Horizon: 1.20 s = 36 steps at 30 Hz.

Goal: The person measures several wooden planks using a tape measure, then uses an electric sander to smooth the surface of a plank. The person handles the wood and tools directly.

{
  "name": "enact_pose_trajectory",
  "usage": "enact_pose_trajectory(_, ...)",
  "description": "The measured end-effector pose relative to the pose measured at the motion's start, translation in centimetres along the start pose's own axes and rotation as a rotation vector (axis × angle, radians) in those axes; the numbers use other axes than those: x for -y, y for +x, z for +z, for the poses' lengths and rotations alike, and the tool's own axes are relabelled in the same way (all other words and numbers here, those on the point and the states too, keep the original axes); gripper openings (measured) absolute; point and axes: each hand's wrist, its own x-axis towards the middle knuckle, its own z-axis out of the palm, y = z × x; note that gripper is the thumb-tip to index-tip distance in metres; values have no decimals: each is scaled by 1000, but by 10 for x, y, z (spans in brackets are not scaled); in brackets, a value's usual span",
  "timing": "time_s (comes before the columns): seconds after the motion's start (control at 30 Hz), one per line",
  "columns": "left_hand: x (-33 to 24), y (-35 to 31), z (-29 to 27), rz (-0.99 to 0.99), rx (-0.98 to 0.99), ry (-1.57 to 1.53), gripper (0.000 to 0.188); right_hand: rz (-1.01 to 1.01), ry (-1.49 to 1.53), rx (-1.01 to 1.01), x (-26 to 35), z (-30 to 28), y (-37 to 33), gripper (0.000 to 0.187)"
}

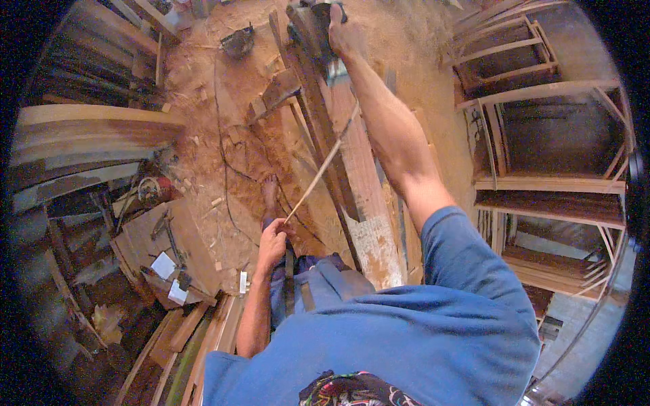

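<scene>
My right hand (pixel 345 40) reaches far out at the top and is closed on the handle of a dark, bulky hand tool (pixel 313 26). Its exact kind is hard to make out. The tool rests at the far end of a long wooden plank (pixel 353 145), whose near end has a pale, worn patch. My left hand (pixel 274 240) is lower, left of the plank, with its fingers pinched around one end of a thin wooden strip (pixel 318 177). That strip slants up across the plank, and its far end comes close to my right forearm.
Sawdust and wood scraps cover the floor (pixel 196 145), where a dark cable (pixel 218 122) winds. Another dark tool (pixel 237 42) lies at the far left. Stacked boards (pixel 95 125) fill the left side. Wooden frames (pixel 548 183) stand along the right. A bare foot (pixel 269 189) shows beside the plank.
</scene>
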Motion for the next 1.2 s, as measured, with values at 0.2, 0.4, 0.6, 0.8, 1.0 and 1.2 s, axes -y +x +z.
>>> enact_pose_trajectory(0.2, 6, 7, -15, -39, 27, 10, 39, -59, 15, 46, -19, -11, -22, 66)
enact_pose_trajectory(0.4, 44, -11, -34, -117, -19, 28, 36, -67, 151, 119, -83, -111, -191, 53)
enact_pose_trajectory(0.6, 60, -44, -14, -136, 91, 145, 31, 375, 249, 249, -145, -276, -461, 47)
enact_pose_trajectory(0.8, 70, -59, 10, -95, 162, 289, 29, 306, 155, 236, -182, -295, -501, 56)
enact_pose_trajectory(1.0, 57, -57, -7, -23, 45, 232, 28, 245, 83, 221, -140, -218, -362, 58)
enact_pose_trajectory(1.2, 31, -47, -12, -91, 22, 134, 32, -16, 31, 125, -79, -112, -184, 59)
